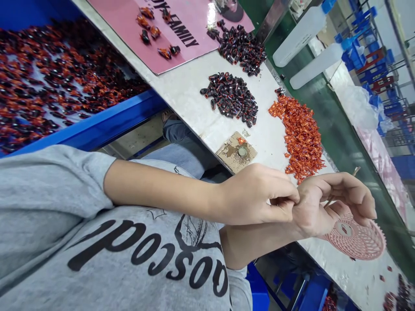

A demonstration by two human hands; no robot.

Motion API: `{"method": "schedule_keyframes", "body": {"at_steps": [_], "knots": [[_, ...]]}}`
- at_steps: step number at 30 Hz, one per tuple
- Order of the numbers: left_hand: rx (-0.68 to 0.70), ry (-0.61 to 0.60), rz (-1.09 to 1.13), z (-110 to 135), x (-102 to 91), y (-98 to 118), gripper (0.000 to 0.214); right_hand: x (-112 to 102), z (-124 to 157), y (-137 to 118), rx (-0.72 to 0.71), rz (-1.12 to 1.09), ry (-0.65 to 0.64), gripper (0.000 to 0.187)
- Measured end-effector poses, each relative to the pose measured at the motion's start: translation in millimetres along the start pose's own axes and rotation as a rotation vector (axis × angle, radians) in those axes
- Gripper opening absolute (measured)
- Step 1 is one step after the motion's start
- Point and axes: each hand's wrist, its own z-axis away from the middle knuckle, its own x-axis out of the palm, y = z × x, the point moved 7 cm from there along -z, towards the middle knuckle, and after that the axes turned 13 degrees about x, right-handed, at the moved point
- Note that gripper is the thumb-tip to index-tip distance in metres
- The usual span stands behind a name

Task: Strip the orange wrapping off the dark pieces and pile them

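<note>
My left hand [259, 194] is closed in a pinch, its thumb and fingertips pressed at the inner wrist of my right hand [337, 201]. Whatever the pinch may hold is hidden. Palm up, my right hand has its fingers curled around a thin brass-coloured rod [356, 170], whose tip pokes out past the fingers; most of it is covered. Near my left hand lies a brown cardboard square [230, 160] bearing a small round metal cap [242, 151] and an orange bit [241, 140]. Beyond the hands spreads a pile of small orange plastic pieces [303, 138].
Two piles of dark pieces [233, 99] [243, 49] lie on the white table [181, 93]. Joined orange-and-black pieces [155, 32] rest on a pink board [129, 26]. A blue bin [123, 114] stands left. A pink lattice disc [363, 242] and white bottles [301, 36] are nearby.
</note>
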Motion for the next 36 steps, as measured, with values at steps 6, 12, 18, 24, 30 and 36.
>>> {"method": "schedule_keyframes", "body": {"at_steps": [6, 12, 18, 24, 30, 36], "knots": [[-0.061, -0.022, 0.080, 1, -5.8, -2, 0.017, -12, -4, 2, 0.013, -0.160, -0.006, 0.073], [-0.083, -0.054, 0.124, -1, -10.9, -5, 0.017, -14, -8, 1, -0.022, -0.212, -0.019, 0.073], [-0.031, -0.034, 0.126, -2, -13.4, -4, 0.020, -20, -13, 5, 0.037, -0.284, -0.014, 0.076], [0.002, -0.042, 0.145, -1, -14.7, -1, 0.021, -34, -17, 17, 0.134, -0.327, -0.014, 0.083], [0.000, -0.019, 0.112, 0, -17.1, 1, 0.020, -42, -19, 26, 0.190, -0.288, -0.054, 0.083], [-0.032, 0.032, 0.159, 2, -20.0, -1, 0.017, -51, -17, 29, 0.180, -0.271, -0.012, 0.084]]}}
